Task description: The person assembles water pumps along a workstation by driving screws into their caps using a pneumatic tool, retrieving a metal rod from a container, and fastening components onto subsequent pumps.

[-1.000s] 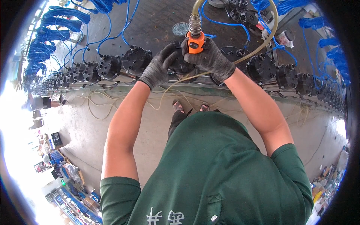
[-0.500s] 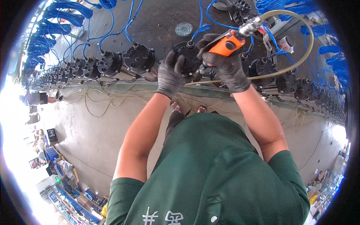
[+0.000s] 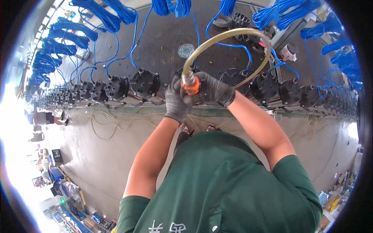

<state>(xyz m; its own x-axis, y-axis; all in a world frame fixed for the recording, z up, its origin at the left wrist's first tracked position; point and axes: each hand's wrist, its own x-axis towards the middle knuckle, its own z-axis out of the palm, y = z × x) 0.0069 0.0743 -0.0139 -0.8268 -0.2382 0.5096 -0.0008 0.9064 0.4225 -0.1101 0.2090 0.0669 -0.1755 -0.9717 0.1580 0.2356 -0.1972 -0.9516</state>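
Observation:
My right hand (image 3: 213, 90), in a dark grey work glove, is closed around an orange air screwdriver (image 3: 191, 87). The tool stands nearly on end, its metal hose fitting (image 3: 189, 79) uppermost and its tip hidden below. A yellowish air hose (image 3: 223, 35) loops from the fitting up and round to the right. Close against the tool, my gloved left hand (image 3: 176, 104) has its fingers curled; what they hold is hidden. Both hands are over a black round housing, mostly covered by them. Similar black housings sit to the left (image 3: 144, 83) and right (image 3: 265, 86).
The row of housings runs along the near edge of a dark worktable (image 3: 163, 42). Blue cables lead from them to coiled blue bundles (image 3: 105, 17). A small round dish of fine pieces (image 3: 186, 51) stands beyond my hands. Hoses (image 3: 103, 130) lie on the floor.
The air screwdriver has swung from a slant to nearly upright and moved left, close to my left hand. My right hand came with it, and the hose loop shifted left.

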